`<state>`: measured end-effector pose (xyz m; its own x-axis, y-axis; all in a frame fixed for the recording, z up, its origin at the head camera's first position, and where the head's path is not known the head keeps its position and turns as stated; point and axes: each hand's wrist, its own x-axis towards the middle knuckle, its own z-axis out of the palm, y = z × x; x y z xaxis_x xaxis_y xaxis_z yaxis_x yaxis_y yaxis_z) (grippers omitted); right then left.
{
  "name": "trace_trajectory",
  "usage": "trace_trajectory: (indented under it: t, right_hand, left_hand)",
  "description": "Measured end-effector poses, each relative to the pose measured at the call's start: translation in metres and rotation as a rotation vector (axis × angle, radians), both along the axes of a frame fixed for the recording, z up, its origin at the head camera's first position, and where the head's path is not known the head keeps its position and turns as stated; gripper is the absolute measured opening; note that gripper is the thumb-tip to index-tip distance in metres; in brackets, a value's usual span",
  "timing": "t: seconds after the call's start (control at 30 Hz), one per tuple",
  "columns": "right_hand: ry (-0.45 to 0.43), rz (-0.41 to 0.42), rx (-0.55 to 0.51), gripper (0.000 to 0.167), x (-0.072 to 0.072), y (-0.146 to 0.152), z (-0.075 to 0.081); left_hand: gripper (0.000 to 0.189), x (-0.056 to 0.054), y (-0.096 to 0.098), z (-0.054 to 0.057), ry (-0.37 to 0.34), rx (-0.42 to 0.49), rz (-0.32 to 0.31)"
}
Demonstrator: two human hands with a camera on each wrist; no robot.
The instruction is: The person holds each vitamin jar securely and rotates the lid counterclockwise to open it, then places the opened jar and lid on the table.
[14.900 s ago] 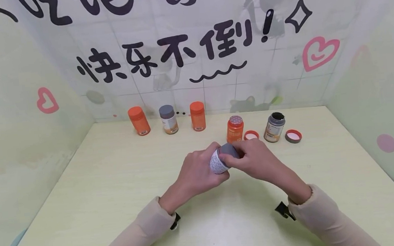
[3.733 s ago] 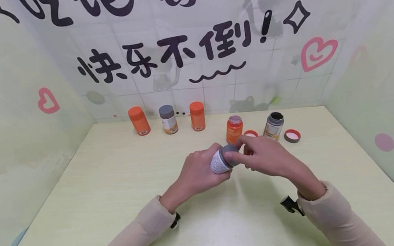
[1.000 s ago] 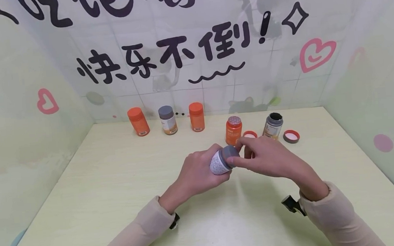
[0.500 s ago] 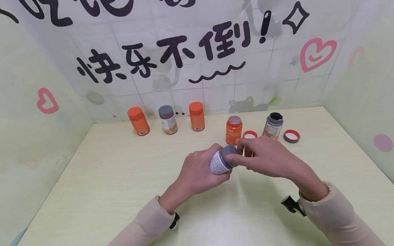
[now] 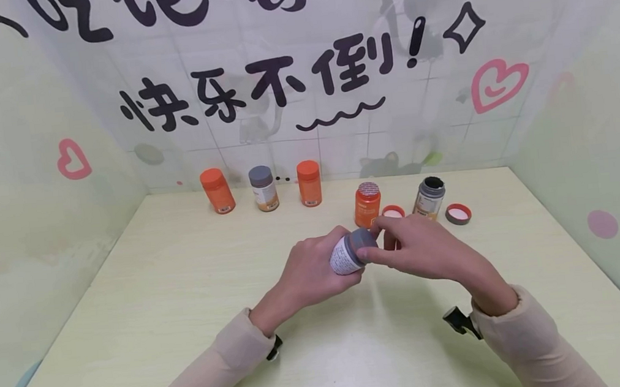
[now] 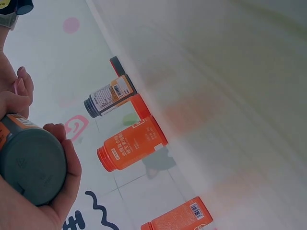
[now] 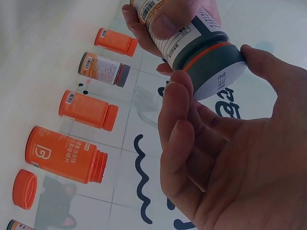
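1. One tilted grey bottle (image 5: 343, 258), near head-view centre, sits in the left hand (image 5: 312, 271), fingers curled round it, likely for steadiness.
2. The right hand (image 5: 431, 248) pinches its grey cap (image 5: 362, 240), facing two o'clock, a grip apparently suited to turning.
3. Beyond, an uncapped orange bottle (image 5: 367, 210) stands toward one, an uncapped grey bottle (image 5: 429, 197) at two, loose caps (image 5: 459, 213) nearby, perhaps keeping pairs together; capped bottles (image 5: 265, 196) span ten to eleven.
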<state>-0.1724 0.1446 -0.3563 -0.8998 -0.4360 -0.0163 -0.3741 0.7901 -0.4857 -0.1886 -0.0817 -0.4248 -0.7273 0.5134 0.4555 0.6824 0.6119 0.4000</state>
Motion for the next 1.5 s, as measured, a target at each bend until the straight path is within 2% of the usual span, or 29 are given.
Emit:
trace_trajectory:
  t: [0.2,0.53,1.03,1.3,1.5]
  right_hand:
    - [0.005,0.003,0.009,0.044,0.0009,0.0007,0.0008]
    - [-0.035,-0.051,-0.009,0.047,0.0007,-0.0006,0.0011]
    - [0.0,-0.006,0.001,0.044,-0.0003,0.0008,-0.0001]
    - [-0.025,-0.033,0.001,0.049,0.0,-0.0003,0.0004]
    - [-0.044,-0.042,-0.015,0.045,0.0005,-0.0003,-0.0005]
  left_hand:
    - [0.043,0.0003,-0.0002,0.0004,-0.005,0.001,-0.003]
    - [0.044,0.0005,-0.0005,0.0008,-0.01,-0.009,0.0]
    - [0.043,0.0001,-0.0001,-0.0004,-0.008,-0.007,0.003]
    - [0.043,-0.0001,-0.0007,-0.001,-0.008,-0.012,0.003]
    - [0.043,-0.0003,-0.0008,-0.0013,0.001,-0.011,0.002]
